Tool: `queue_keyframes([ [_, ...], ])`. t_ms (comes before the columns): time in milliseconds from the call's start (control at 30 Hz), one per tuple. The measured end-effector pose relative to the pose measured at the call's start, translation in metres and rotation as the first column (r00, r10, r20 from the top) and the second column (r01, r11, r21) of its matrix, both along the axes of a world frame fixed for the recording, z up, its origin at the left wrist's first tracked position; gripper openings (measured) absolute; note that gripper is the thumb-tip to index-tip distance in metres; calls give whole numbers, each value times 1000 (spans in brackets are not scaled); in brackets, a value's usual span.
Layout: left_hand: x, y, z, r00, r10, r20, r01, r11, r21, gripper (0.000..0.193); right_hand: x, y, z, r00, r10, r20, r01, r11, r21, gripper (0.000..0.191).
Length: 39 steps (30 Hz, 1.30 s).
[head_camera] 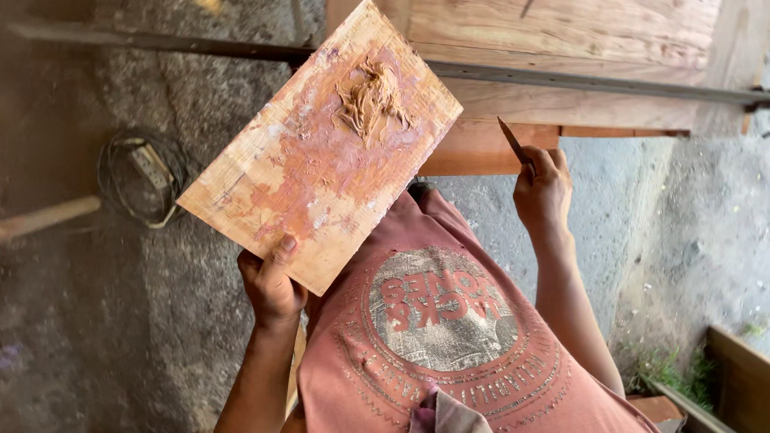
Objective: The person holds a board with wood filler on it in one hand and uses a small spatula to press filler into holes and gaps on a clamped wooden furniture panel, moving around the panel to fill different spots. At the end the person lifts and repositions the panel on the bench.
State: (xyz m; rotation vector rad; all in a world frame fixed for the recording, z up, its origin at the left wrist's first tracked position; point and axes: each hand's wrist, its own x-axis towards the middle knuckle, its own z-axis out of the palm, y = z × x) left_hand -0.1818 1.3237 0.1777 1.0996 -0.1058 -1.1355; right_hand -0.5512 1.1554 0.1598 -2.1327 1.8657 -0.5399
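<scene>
My left hand [271, 286] is clamped on the near edge of the board [321, 150]: stiff, light, with soft putty [371, 100] up top, so I'd keep it level. Right hand [541, 191] is closed round the knife [514, 141] handle.

view: single head camera, looks steeply down
range: close on hands, own shirt [447, 344]
far edge: wooden workpiece [567, 35], concrete floor [78, 325]

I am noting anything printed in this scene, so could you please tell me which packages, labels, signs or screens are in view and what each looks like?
No packages, signs or screens show.
Printed shirt emblem: on the person's chest, lower centre; round, silver-grey with red lettering on faded red cloth.
Wooden board: held up by the left hand; rectangular, pale wood smeared with orange-brown paste, unprinted.
Small blade: in the right hand; thin, dark, unmarked.
</scene>
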Motion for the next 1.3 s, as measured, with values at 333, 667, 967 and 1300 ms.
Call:
queue_keyframes([
  [333,-41,-42,12,997,-70,-17,69,996,-52,45,5,-28,-33,995,14,-97,-23,996,-89,37],
  [667,-75,-61,8,994,-107,-36,108,994,22,48,-40,-41,38,1000,-6,7,7,991,-132,18],
  [967,-101,-63,-29,965,26,-260,15,988,153,47,12,-73,67,891,453,-30,-452,878,-157,29],
  [1300,-109,-61,-19,972,10,-233,18,993,118,49,14,-70,64,873,487,-28,-488,869,-87,37],
])
